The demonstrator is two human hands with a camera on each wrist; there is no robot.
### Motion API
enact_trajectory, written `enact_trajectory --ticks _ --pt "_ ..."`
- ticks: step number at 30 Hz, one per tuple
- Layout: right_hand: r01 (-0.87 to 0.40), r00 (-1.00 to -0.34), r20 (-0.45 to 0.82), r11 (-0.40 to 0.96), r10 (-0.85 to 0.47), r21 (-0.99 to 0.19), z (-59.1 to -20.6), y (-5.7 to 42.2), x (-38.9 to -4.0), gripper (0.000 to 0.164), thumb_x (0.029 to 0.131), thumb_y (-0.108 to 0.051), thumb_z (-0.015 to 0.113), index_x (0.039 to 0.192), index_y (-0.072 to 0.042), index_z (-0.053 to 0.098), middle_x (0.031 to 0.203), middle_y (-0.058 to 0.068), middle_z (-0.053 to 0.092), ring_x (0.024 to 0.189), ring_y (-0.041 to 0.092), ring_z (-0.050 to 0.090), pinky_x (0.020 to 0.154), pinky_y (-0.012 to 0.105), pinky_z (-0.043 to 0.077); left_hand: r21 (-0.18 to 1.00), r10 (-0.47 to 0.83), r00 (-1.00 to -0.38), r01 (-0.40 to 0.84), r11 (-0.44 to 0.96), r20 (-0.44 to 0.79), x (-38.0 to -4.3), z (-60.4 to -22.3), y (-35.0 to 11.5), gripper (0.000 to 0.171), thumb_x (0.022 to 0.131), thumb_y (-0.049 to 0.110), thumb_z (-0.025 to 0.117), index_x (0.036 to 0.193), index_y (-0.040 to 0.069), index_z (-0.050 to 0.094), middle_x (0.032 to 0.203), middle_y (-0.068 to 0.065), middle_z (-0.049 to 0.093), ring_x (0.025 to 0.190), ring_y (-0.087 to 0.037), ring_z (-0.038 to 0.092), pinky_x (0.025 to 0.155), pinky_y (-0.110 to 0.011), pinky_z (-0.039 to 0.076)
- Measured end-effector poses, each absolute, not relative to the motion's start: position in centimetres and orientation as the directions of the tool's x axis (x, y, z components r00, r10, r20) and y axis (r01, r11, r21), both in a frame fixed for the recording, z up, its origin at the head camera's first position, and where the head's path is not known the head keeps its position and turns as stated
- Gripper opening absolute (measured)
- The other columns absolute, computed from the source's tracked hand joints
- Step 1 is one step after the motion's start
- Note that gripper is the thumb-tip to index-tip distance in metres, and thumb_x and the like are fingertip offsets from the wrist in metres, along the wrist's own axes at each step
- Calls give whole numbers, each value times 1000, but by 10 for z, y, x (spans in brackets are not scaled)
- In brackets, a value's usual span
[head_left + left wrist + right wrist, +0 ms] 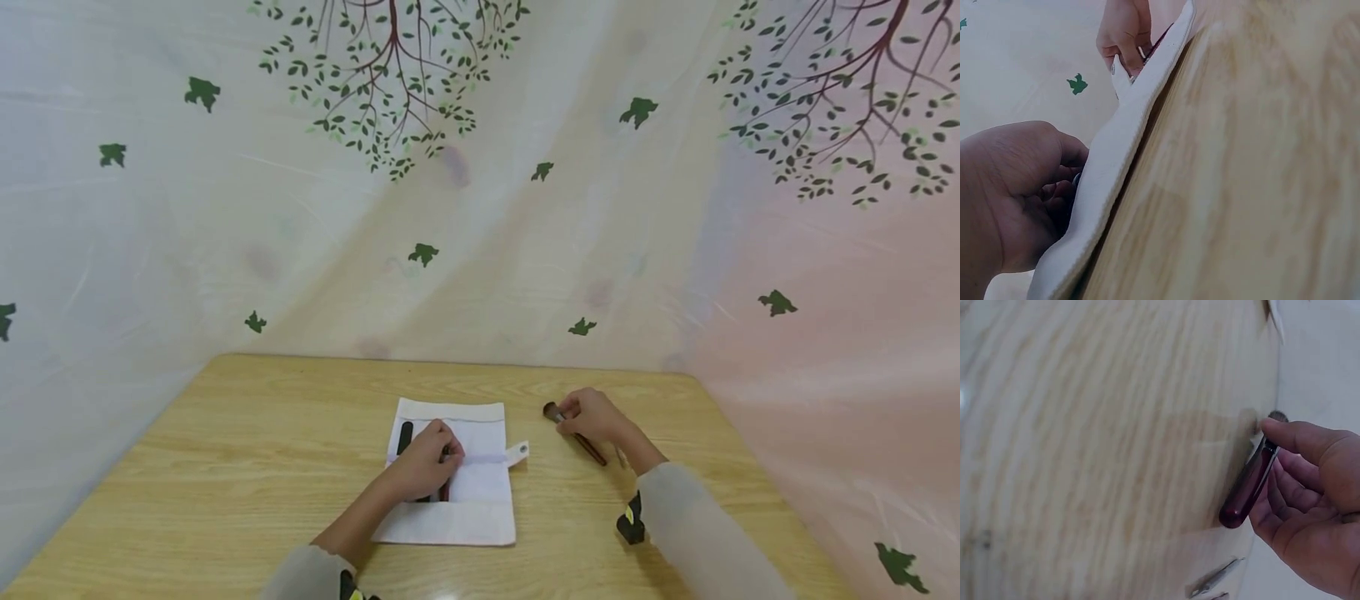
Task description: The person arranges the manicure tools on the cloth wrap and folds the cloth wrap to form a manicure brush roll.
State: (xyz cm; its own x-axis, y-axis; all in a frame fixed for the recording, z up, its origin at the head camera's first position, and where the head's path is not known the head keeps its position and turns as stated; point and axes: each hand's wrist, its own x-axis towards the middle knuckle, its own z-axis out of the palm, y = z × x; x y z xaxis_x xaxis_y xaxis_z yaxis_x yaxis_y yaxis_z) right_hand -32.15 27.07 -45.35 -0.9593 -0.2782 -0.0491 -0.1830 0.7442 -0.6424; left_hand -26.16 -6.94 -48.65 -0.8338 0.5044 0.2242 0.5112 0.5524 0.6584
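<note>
A white fabric roll-up pouch (480, 525) lies unfolded, a snap tab (519, 452) sticking out on its right side. My left hand (423, 464) is over it, fingers curled at a slim dark tool with a red handle (445, 492) tucked into the pouch; the fingers hide most of that tool. A black round-ended tool (405, 437) sits in the pouch just left of the hand. To the right of the pouch, my right hand (596, 417) pinches a makeup brush (1250, 487) near its bristle end. Its dark red handle slants down toward the table.
The wooden table (270, 433) ends at the back against a hanging cloth (480, 208) printed with trees and green birds. By the right hand, a thin metal tool (1216, 578) rests on the table, with another partly cut off below it.
</note>
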Motion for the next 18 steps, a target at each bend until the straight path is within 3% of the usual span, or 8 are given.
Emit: enact_trajectory --ticks 6,18 --pt "-221 -943 -17 666 -331 -713 -438 257 -325 21 93 -6 73 112 2 70 87 6 67 75 15 59 65 30 49 669 502 -840 495 555 206 -260 -485 -69 7 97 4 64 92 8 66 103 -3 51 89 -15 51 80 -33 47" --pt "-198 -943 22 504 -333 -841 -417 197 -326 37 97 -16 72 131 -2 64 109 12 66 94 22 67 79 38 59 691 507 -841 480 540 189 -261 -486 -70 8 100 6 62 93 8 66 102 -2 51 90 -14 51 80 -32 48"
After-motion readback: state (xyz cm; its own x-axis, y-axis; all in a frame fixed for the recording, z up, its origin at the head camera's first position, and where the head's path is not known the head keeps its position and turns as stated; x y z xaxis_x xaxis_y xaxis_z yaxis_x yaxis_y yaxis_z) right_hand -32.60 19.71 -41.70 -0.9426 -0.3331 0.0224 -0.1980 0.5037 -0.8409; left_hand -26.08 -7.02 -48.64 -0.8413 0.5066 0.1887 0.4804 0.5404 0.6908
